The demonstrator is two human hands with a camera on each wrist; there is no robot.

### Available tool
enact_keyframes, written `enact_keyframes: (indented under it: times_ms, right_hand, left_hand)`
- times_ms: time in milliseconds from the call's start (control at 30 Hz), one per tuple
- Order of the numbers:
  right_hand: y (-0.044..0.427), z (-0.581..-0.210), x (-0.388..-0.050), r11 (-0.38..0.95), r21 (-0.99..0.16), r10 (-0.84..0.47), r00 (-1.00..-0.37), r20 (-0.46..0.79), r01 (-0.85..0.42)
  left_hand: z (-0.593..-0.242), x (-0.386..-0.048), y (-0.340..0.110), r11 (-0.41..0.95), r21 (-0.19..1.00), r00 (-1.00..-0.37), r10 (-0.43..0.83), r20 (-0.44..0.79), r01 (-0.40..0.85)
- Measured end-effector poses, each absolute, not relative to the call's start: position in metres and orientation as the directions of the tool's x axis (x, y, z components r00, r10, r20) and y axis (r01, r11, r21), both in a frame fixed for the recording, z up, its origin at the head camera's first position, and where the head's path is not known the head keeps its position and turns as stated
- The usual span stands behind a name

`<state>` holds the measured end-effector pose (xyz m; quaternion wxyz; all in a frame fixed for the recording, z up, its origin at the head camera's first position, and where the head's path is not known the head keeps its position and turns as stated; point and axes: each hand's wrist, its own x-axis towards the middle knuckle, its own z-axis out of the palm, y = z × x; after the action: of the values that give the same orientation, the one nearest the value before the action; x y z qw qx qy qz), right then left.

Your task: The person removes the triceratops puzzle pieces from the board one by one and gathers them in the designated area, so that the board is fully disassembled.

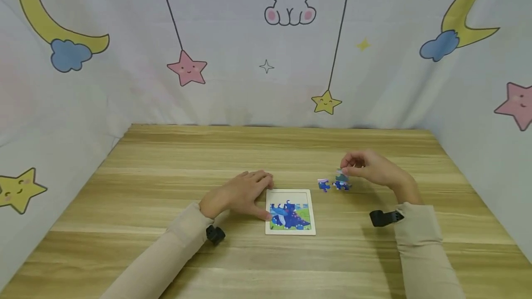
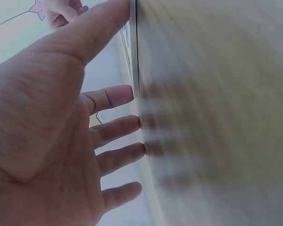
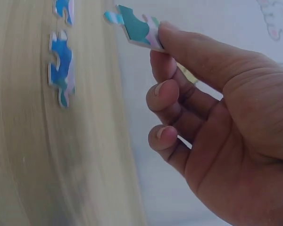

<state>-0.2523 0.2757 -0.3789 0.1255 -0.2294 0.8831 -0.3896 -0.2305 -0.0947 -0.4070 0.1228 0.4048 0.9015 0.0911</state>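
A square white-framed jigsaw puzzle (image 1: 291, 232) lies on the wooden table, its lower part filled with a blue dinosaur picture and its upper strip showing bare white board. My left hand (image 1: 248, 194) rests at the frame's left side, thumb on its edge and fingers spread down to the tabletop. Above the table, my right hand (image 1: 370, 168) pinches a green and pink jigsaw piece (image 3: 137, 27) between thumb and forefinger. Below it lies a blue piece (image 3: 62, 63), and another loose piece (image 1: 323, 184) lies between that one and the frame.
The wooden table (image 1: 187, 151) reaches back to a white curtain (image 1: 232, 96) printed with stars, moons and a bear. Similar cloth hangs at the left and right sides. A black wrist camera (image 1: 384, 218) sits at the right cuff, another (image 1: 215, 234) at the left.
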Motion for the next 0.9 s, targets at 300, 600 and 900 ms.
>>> enact_keyframes:
  times_ms: [300, 600, 900]
  right_hand:
    - [0.303, -0.388, -0.255, 0.602, -0.741, -0.487, -0.872, -0.047, -0.296]
    - [0.315, -0.401, -0.255, 0.646, -0.738, -0.438, -0.886, -0.151, -0.194]
    - [0.319, -0.405, -0.256, 0.685, -0.700, -0.421, -0.893, -0.156, -0.200]
  left_hand:
    - [-0.406, -0.227, -0.096, 0.663, 0.248, -0.662, 0.743, -0.100, 0.706]
    - [-0.411, -0.231, -0.095, 0.730, 0.352, -0.692, 0.677, -0.252, 0.586]
    - [-0.409, -0.230, -0.095, 0.744, 0.386, -0.697, 0.658, -0.284, 0.545]
